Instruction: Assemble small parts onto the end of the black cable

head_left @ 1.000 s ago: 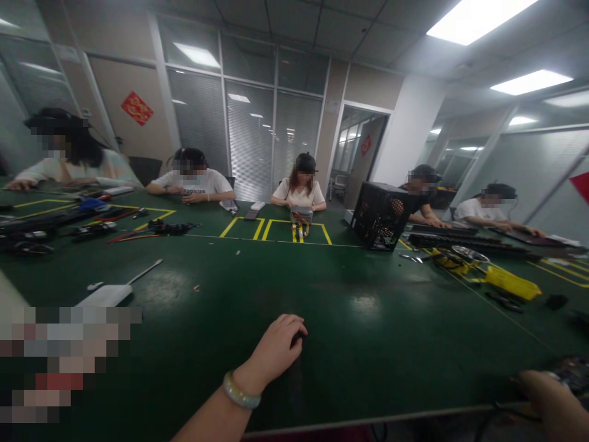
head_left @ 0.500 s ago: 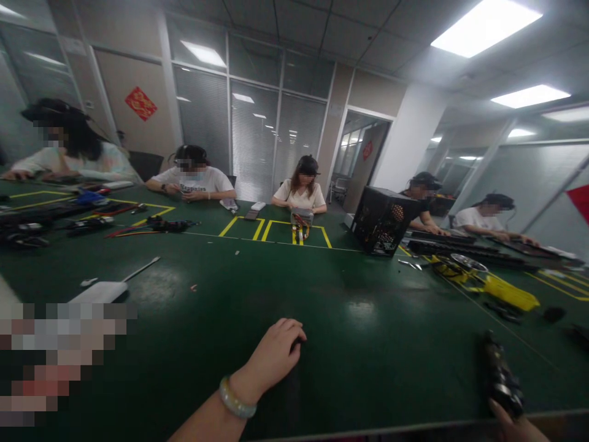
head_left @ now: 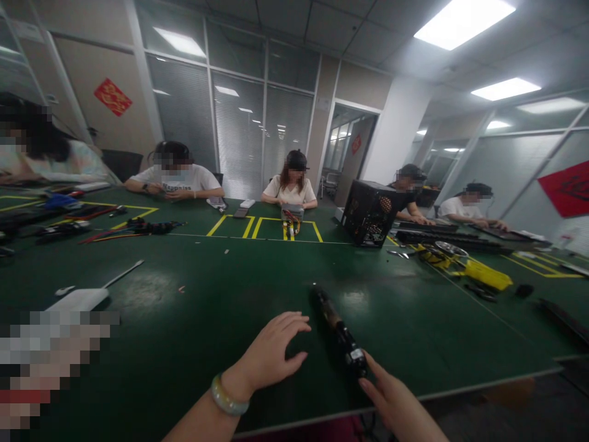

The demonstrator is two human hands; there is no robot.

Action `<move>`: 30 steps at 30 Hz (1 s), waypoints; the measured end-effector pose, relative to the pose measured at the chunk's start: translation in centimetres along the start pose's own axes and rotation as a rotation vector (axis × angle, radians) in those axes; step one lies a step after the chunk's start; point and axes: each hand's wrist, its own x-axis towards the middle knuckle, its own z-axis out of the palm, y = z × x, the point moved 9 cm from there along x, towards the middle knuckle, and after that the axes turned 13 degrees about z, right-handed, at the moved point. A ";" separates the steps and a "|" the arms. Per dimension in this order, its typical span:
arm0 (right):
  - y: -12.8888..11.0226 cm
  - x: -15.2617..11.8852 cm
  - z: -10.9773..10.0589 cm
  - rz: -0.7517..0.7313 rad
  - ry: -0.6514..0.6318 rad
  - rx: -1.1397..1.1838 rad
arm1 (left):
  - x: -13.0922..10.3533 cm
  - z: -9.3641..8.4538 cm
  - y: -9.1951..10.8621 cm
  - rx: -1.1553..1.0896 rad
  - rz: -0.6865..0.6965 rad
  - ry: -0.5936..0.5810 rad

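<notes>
Black elongated device (head_left: 339, 334) | between our hands, its near end pinched in our right hand (head_left: 385, 390) | our left hand (head_left: 276, 347) empty, fingers loosely spread | we judge left-hand support under its far end steadies it best

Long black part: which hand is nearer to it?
Right: the right hand grips the long black part at its near end; the left hand is open to its left, not touching.

You've got a green table (head_left: 239, 276) in front of you, marked with yellow tape (head_left: 317, 231); on it, black computer case (head_left: 368, 215) upright toward far side, yellow basket (head_left: 488, 274) to its right, loose cables (head_left: 133, 229) on your left.
</notes>
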 end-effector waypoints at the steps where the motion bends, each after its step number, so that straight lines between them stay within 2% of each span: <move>1: -1.8 -0.3 0.7 -0.071 -0.053 0.001 | 0.2 0.1 0.6 -0.004 0.043 -0.023; 4: -6.1 -1.1 2.2 -0.200 -0.201 -0.041 | 0.4 0.3 2.0 -0.016 0.138 -0.063; 6: -8.2 -1.4 2.8 -0.254 -0.239 -0.116 | 0.4 0.6 2.4 -0.006 0.169 -0.078; 9: -10.5 -1.1 3.5 -0.324 -0.234 -0.225 | 0.2 1.2 2.1 0.025 0.161 -0.129; 11: -10.9 -0.3 4.0 -0.295 -0.245 -0.277 | 0.1 1.3 1.5 0.062 0.107 -0.139; 12: -11.0 0.1 4.0 -0.283 -0.220 -0.294 | 0.1 1.3 1.1 0.087 0.079 -0.133; 15: -11.0 0.5 1.2 -0.301 0.159 -0.280 | 0.1 1.1 0.5 0.137 0.036 -0.100; 18: -8.5 -2.0 -1.5 -0.311 0.512 -0.163 | 0.2 1.2 0.5 0.142 0.038 -0.089; 20: -5.4 -4.8 -1.8 -0.327 0.668 -0.065 | 0.2 1.3 0.4 0.135 0.039 -0.089; 22: -1.9 -7.9 -0.8 -0.357 0.808 0.003 | 0.2 1.4 0.3 0.127 0.040 -0.093; 26: 3.2 -10.7 4.0 -0.355 0.788 -0.008 | 0.2 1.5 0.1 0.122 0.045 -0.100; 28: 4.0 -10.7 5.7 -0.348 0.722 0.011 | 0.3 1.6 0.1 0.120 0.044 -0.104; 30: 3.6 -10.1 6.6 -0.320 0.628 0.010 | 0.3 1.5 0.2 0.123 0.043 -0.103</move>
